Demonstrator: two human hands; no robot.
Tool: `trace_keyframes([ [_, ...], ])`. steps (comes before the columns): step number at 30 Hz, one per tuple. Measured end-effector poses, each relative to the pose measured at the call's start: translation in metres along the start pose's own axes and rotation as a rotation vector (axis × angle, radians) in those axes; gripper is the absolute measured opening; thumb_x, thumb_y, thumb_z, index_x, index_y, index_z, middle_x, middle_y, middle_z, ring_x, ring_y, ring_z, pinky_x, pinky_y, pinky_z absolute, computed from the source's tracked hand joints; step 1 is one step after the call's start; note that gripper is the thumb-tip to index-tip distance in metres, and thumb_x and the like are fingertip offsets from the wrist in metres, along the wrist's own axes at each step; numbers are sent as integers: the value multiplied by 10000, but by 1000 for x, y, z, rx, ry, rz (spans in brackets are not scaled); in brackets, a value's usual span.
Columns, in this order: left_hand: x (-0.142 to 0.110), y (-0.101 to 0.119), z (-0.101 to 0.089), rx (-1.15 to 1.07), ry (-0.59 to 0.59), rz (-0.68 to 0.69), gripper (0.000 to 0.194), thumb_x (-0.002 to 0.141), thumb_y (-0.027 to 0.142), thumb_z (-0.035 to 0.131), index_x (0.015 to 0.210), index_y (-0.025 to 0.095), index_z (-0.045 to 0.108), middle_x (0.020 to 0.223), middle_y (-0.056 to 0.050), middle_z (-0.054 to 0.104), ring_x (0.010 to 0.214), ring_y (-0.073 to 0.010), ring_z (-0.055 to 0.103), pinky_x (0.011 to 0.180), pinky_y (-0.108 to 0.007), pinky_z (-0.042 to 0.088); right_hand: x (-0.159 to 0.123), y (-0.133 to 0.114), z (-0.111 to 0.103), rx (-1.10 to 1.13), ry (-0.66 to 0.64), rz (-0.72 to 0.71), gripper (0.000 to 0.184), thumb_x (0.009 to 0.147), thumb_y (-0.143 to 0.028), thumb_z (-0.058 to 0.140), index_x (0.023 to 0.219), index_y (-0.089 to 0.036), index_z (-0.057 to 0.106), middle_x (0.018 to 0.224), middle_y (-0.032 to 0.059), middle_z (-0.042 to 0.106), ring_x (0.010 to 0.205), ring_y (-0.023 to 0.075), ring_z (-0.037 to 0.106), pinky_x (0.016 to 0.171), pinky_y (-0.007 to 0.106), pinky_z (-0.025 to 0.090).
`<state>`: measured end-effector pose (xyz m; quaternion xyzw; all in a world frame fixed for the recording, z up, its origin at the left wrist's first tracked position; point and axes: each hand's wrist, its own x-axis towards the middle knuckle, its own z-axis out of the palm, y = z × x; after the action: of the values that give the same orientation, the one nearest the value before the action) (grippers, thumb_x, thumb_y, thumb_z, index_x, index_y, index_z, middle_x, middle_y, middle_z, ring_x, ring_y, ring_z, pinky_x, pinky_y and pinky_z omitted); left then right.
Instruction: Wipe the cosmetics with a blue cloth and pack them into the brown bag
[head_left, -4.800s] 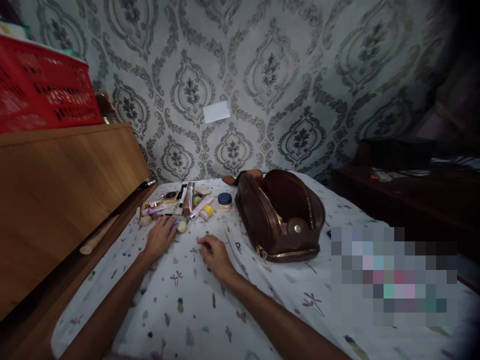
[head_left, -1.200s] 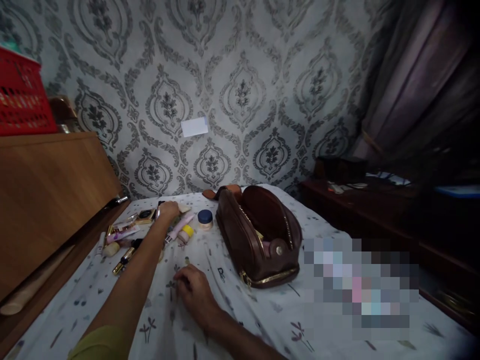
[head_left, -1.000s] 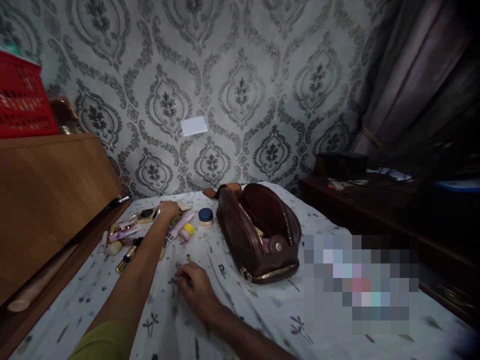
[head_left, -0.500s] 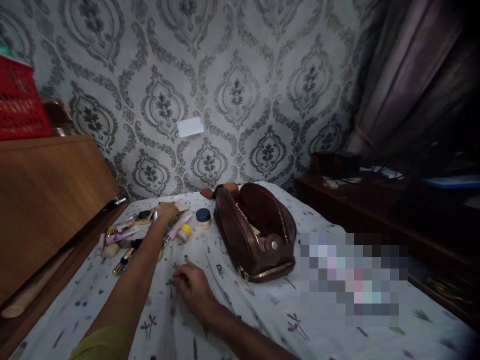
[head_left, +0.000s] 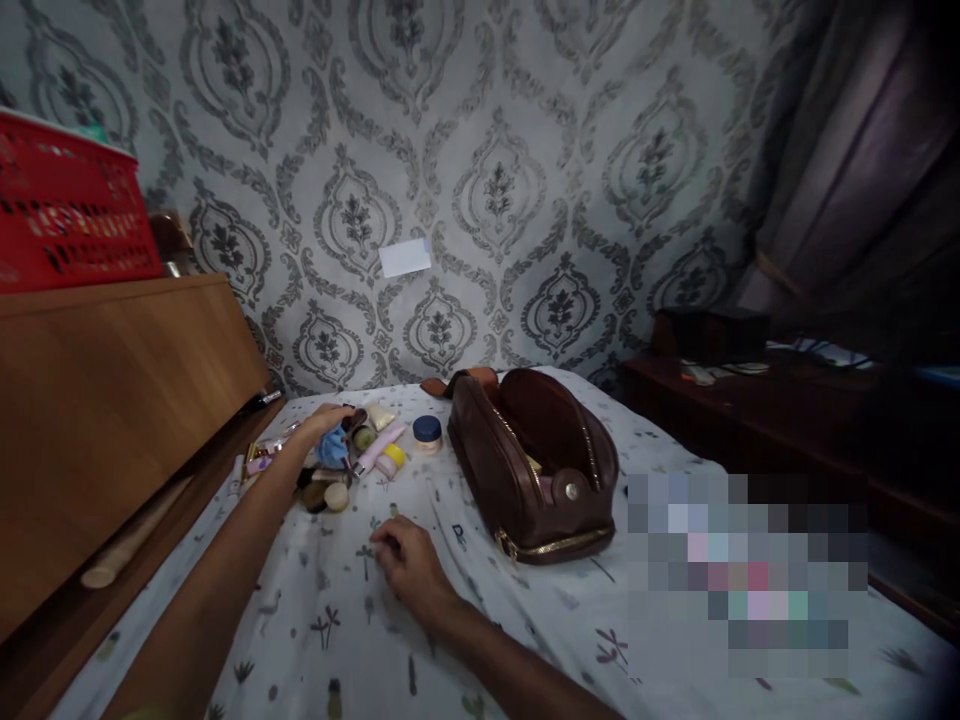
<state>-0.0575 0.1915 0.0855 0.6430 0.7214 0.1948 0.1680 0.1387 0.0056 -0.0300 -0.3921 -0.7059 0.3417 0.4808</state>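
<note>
My left hand [head_left: 322,422] reaches among a heap of small cosmetics, its bent fingers closed near a dark item; what they grip, if anything, is hidden. Under and beside it are a crumpled blue piece [head_left: 331,447], a pink tube [head_left: 381,449] and a yellow-capped container [head_left: 391,459]. Makeup brush heads [head_left: 336,497] lie close to my left forearm. My right hand [head_left: 411,570] rests on the patterned sheet, loosely curled with nothing visible in it. Right of the heap stands a jar with a dark blue lid [head_left: 427,430]. A brown toiletry bag [head_left: 487,470] sits unzipped and gaping.
A wooden panel [head_left: 135,400] borders the bed on the left, with a red basket [head_left: 71,205] on top. At the right, a dark reddish cabinet [head_left: 652,385] stands beside the bed. Part of the sheet there is blurred out by blocks.
The view has turned slightly left. My left hand has shifted left over the heap, and the blue crumpled piece and brush heads now show. My right hand has stayed on the sheet.
</note>
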Motion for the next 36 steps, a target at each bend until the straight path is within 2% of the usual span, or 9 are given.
trace_keyframes([
  [6,-54,-22,-5,-277,-17,72,422,881,373,566,1230,137,576,915,-43,711,806,-196,685,663,-283,561,1,3,2,169,13,91,221,748,-103,509,863,-190,676,730,-3,610,607,127,556,575,231,460],
  [9,-85,-25,-6,-359,-12,147,536,771,393,641,1248,155,576,983,-47,710,873,-218,682,721,-298,557,4,4,3,334,17,206,206,796,-235,548,975,-185,636,770,5,612,612,136,594,514,230,472],
  [12,-120,-26,-2,-421,-26,231,551,705,429,689,1195,186,624,1098,-41,699,1013,-241,651,848,-313,537,10,3,0,525,86,330,369,823,-398,578,1120,-180,572,871,37,618,704,165,650,538,253,513],
  [16,-163,-31,14,-421,-180,367,568,708,443,720,1220,217,626,1179,-35,684,1035,-260,637,902,-344,517,17,2,-6,726,187,430,505,838,-559,545,1199,-205,538,892,41,610,730,163,640,536,239,493],
  [19,-186,-42,26,-340,-228,426,561,757,443,708,1264,231,596,1249,-49,654,1111,-270,611,974,-358,485,17,2,-9,684,167,399,494,784,-551,629,1139,-210,588,755,-13,572,603,129,551,491,224,435],
  [22,-204,-57,27,-230,-178,465,633,817,476,667,1381,249,493,1410,-76,546,1273,-287,515,1093,-387,398,14,0,-9,613,115,358,453,760,-524,668,1074,-201,617,646,-52,519,523,111,485,487,233,413],
  [27,-229,-90,16,-74,-172,490,731,890,459,569,1517,236,267,1552,-119,369,1394,-289,384,1158,-433,316,12,-6,-10,558,77,310,410,776,-514,657,1046,-208,613,671,-47,514,564,124,512,488,234,421],
  [32,-239,-105,13,-74,-72,421,439,920,331,453,1347,237,482,1312,-76,614,1188,-252,573,1050,-374,424,12,-9,-11,486,77,259,390,786,-516,650,1035,-217,621,744,-23,545,588,126,491,483,237,426],
  [36,-232,-86,4,-66,142,317,337,896,291,445,1204,216,559,1090,-44,693,978,-233,647,903,-320,482,11,-10,-11,451,90,247,384,794,-501,652,1029,-197,644,823,7,596,637,133,501,518,241,419],
])
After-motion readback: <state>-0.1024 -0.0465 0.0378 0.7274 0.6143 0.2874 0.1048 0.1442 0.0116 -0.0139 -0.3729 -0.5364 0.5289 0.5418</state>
